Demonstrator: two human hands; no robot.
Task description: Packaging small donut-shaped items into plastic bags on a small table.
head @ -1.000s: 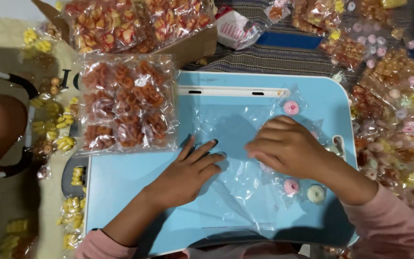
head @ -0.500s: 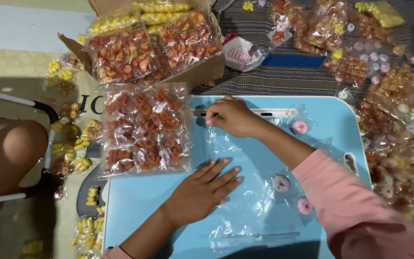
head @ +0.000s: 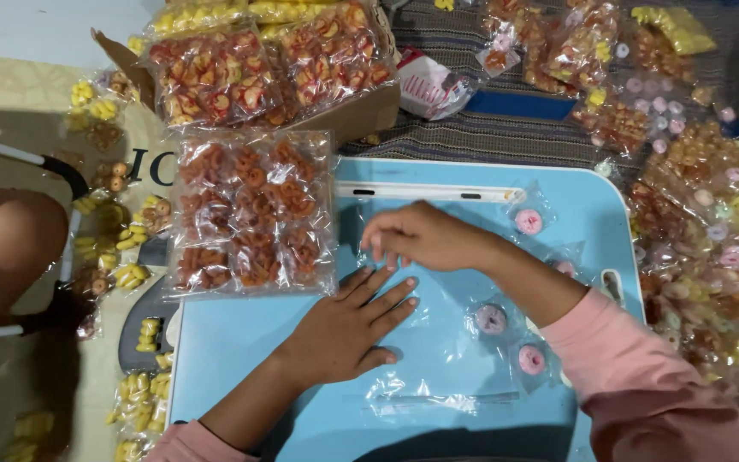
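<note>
Flat at centre frame on the blue tray (head: 241, 359), the clear plastic sheet (head: 438, 342) runs lengthwise top to bottom, pinned by the spread left hand (head: 344, 329), while the right hand (head: 425, 237) pinches its upper edge.

Your view is bright and evenly lit from overhead; glare glints off the clear plastic bags (head: 438, 342), and the moving right hand (head: 425, 235) is slightly blurred.

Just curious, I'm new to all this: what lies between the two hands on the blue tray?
In the head view, only the clear plastic bag on the blue tray lies between the left hand, pressed flat, and the right hand just above it.
</note>
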